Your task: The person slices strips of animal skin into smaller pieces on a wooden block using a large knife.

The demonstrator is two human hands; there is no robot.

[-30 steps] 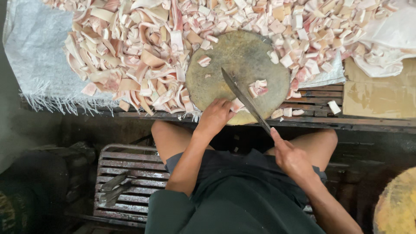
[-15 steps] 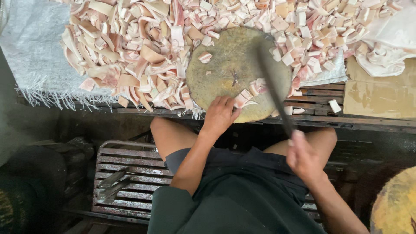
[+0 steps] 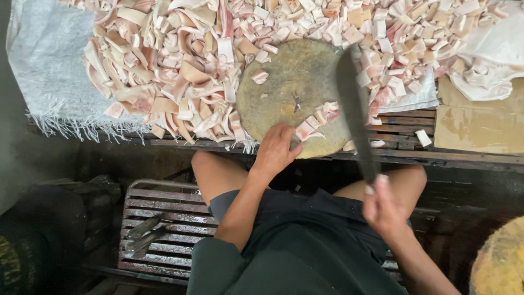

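Note:
My right hand (image 3: 386, 207) grips the handle of a long dark cleaver (image 3: 353, 109), whose blade is raised and blurred over the right side of a round wooden chopping block (image 3: 284, 82). On the block's near edge rests my left hand (image 3: 275, 150), fingers touching a strip of pale pink meat (image 3: 311, 121) that lies in cut pieces. One small cube (image 3: 260, 76) sits alone on the block. I sit on a slatted bench, knees under the table edge.
A big heap of pink-white meat strips and cubes (image 3: 174, 71) covers a white woven sheet (image 3: 43, 71) behind and left of the block. Brown cardboard (image 3: 480, 125) lies at right. Two knives (image 3: 143, 232) rest on the metal bench (image 3: 164, 218). Another round block (image 3: 502, 262) shows at the bottom right.
The cleaver has swung from lying slanted low over the block up to a raised, nearly upright stance at the right. My left hand stays at the block's near edge on the meat.

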